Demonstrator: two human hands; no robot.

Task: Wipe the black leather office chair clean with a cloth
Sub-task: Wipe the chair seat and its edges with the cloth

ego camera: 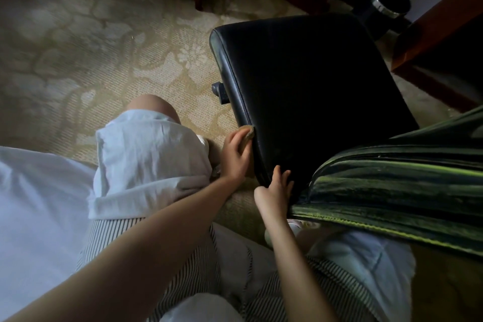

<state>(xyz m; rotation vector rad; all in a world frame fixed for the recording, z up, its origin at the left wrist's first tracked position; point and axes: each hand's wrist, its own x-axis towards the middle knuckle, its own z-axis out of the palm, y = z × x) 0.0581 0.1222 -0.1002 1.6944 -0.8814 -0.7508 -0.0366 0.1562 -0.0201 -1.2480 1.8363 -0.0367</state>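
The black leather chair seat point(313, 81) is standing on a pale patterned carpet point(104, 47), its back part lying under a green striped fabric point(392, 185) that is draping over the seat's near right edge. A small brownish cloth point(248, 135) is pressing against the seat's left side edge, close to the near corner. The left hand point(235, 155) is curling its fingers round that cloth and holding it to the leather. The right hand point(275, 191) is resting on the near left corner of the seat, fingers spread and gripping nothing. A grey lever point(218, 87) is sticking out under the left edge. A black bin point(390, 0) and a wooden desk point(431, 34) are standing beyond the seat's far right corner.
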